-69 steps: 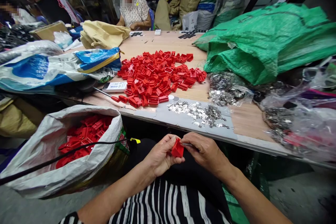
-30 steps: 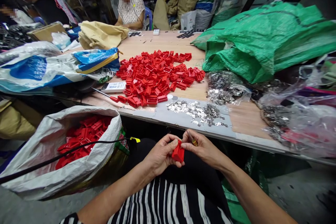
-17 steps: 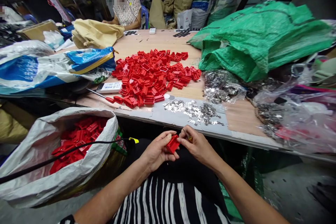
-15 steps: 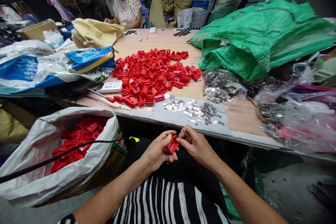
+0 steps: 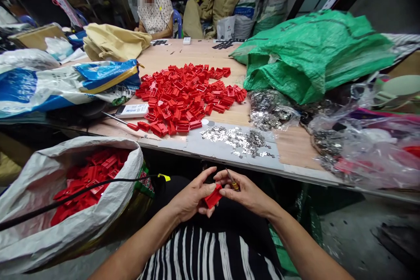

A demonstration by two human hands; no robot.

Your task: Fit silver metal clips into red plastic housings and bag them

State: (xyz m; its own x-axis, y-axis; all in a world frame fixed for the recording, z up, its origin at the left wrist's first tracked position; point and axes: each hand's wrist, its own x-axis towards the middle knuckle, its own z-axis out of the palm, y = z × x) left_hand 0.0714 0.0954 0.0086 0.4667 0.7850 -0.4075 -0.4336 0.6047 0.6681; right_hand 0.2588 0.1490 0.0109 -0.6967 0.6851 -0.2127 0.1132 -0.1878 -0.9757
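A red plastic part (image 5: 213, 197) is held over the lap by my left hand (image 5: 192, 197), thumb on top and fingers beneath. My right hand (image 5: 244, 191) touches the part's right end with its fingertips and also holds a small tool with a yellow handle (image 5: 235, 186), its thin shaft pointing up. Beyond the hands, small silver metal pieces (image 5: 234, 139) lie scattered on a grey sheet (image 5: 197, 143) at the table's front edge. Behind them is a heap of similar red parts (image 5: 183, 94).
An open white sack (image 5: 123, 214) of red parts stands at the left, a black cable (image 5: 82, 195) crossing it. A green sack (image 5: 315, 52) and plastic bags (image 5: 377, 144) lie on the right. A person (image 5: 157, 13) sits across the table (image 5: 157, 55).
The red part has turned in my left hand and now shows a smooth face. My left index finger has lifted off it. The whole view has shifted slightly.
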